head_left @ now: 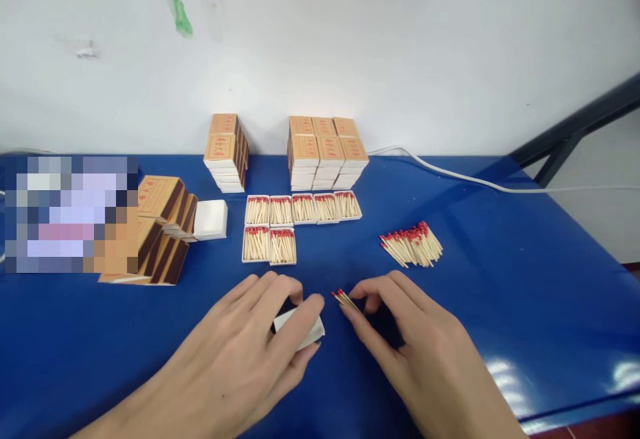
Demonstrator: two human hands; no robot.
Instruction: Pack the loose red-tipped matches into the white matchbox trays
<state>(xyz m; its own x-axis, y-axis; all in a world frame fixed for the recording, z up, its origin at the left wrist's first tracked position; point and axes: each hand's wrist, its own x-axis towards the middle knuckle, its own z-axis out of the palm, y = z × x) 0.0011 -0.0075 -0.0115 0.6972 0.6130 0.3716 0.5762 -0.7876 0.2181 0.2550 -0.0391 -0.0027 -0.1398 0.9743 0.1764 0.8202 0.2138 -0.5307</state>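
My left hand point(250, 342) is closed around a small white matchbox tray point(310, 333), tilted above the blue table; its inside is hidden from me. Just to the right, my right hand point(410, 332) pinches a few red-tipped matches point(345, 299) between thumb and fingers, their heads pointing toward the tray. A loose pile of matches point(413, 244) lies beyond my right hand. Two rows of matchbox trays filled with matches point(283, 209) stand beyond my left hand.
Stacked matchboxes point(327, 152) and a narrower stack point(225, 152) stand by the wall. More matchbox sleeves point(165, 252) lie at left beside white trays point(210, 219) and a pixelated patch. A white cable point(450, 175) crosses the table's back right.
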